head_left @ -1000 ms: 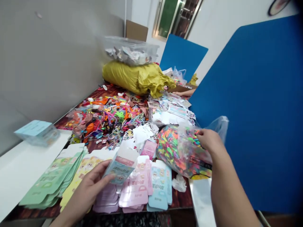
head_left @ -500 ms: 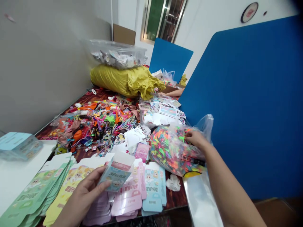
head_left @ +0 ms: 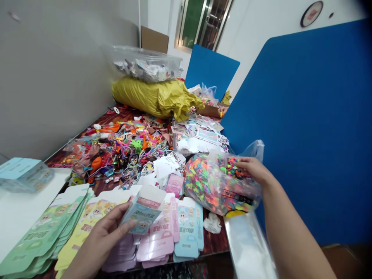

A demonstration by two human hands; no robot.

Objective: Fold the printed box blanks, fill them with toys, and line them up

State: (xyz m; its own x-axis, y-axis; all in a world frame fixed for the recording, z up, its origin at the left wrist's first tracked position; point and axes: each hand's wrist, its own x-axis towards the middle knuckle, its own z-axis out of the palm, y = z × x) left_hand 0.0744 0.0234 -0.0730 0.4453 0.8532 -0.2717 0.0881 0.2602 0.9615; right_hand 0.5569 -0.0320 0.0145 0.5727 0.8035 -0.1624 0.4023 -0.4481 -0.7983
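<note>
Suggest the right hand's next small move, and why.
I'd probably have the right hand pinch a single neon piece: its fingertips sit at the clear plastic bag's opening, beside those pieces, and the left hand holds an open-topped blue carton.

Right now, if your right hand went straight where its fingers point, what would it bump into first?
My right hand would probably meet the colourful little pieces in the open plastic bag first, though the exact depth is unclear.

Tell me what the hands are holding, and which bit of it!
The left hand holds a small blue box by its left side, thumb on the front. I can't tell if the right hand, at the bag of bright bits, holds anything.
</note>
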